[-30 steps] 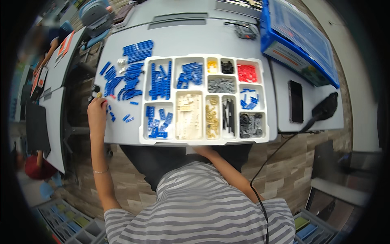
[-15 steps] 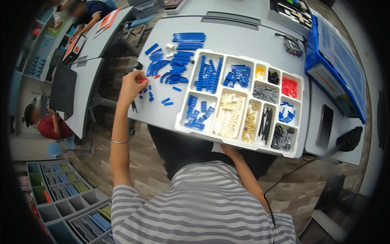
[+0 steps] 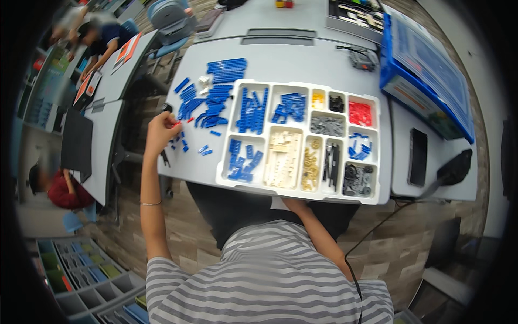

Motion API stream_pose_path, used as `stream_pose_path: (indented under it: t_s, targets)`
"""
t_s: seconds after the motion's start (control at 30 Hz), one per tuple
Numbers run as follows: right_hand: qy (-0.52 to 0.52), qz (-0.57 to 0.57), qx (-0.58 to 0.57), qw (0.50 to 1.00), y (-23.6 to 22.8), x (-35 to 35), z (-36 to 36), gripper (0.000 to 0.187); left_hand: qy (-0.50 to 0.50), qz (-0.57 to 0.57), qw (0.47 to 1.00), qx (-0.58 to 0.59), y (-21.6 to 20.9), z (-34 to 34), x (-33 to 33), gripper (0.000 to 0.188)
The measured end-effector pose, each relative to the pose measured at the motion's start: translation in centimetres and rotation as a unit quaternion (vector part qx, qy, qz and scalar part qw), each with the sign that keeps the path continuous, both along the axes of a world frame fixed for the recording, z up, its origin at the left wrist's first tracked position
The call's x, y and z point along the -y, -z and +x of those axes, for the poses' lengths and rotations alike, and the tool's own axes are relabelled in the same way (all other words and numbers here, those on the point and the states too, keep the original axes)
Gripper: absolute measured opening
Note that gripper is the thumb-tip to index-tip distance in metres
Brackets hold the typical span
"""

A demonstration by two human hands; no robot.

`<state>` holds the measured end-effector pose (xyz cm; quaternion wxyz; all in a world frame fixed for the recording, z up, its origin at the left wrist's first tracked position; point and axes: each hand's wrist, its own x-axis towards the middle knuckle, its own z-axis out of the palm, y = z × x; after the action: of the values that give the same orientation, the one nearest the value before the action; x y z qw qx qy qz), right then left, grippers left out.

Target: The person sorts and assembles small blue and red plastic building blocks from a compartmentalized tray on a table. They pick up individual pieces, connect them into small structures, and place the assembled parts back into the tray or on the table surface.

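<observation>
At the table's left edge, my left hand (image 3: pixel 162 134) is closed with its fingertips pinching a small red building-set piece (image 3: pixel 177 125). Loose blue pieces (image 3: pixel 185 146) lie close by that hand, and larger blue beams (image 3: pixel 226 70) are grouped farther back. To their right stands a white sorting tray (image 3: pixel 248 184) with red, blue, white, grey, tan, yellow and black parts in its compartments. My right hand (image 3: pixel 294 205) is low by the tray's near edge, close to my lap; its fingers are mostly hidden. Something white (image 3: pixel 278 203) shows beside it, too little to name.
A blue lidded bin (image 3: pixel 426 81) stands at the right, near a dark phone (image 3: pixel 417 156) and a black strap-like object (image 3: pixel 455 168). A grey-black device (image 3: pixel 360 58) lies behind the tray. Two or more people sit at tables on the left.
The view has shifted, so the table and tray appear farther left and slightly lower. My left hand still pinches the red piece. Something white now shows beside my right hand.
</observation>
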<state>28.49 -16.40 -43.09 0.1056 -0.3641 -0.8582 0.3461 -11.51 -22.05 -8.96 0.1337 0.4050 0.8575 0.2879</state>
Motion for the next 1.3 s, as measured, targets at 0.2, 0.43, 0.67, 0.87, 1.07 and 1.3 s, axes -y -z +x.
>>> stream_pose_path:
  t_s: [0.2,0.43,0.67,0.87,1.07,1.3]
  targets:
    - [0.005,-0.008,-0.001,1.000,0.1,-0.3,-0.8,0.050,0.226,0.173,0.952,0.112,-5.8,7.9,-7.7,0.014]
    - [-0.007,-0.005,0.000,1.000,0.5,0.1,0.1,0.050,0.430,0.070,0.897,0.079,-1.2,27.6,-25.0,0.022]
    - [0.000,0.007,-0.073,0.997,2.4,-0.3,1.2,0.050,0.407,0.204,0.889,0.050,3.3,32.0,-27.2,0.016]
    - [-0.005,-0.036,0.002,0.999,1.3,-0.3,1.2,0.054,0.386,0.242,0.888,0.053,-0.1,27.1,-18.9,0.020]
    - [-0.011,-0.010,-0.079,0.997,1.6,-0.6,1.5,0.053,0.031,0.287,0.957,0.016,-1.9,11.7,-1.9,0.025]
    - [-0.029,0.027,0.013,0.999,1.3,0.1,1.4,0.044,-0.169,0.093,0.976,-0.106,1.5,2.9,5.9,0.022]
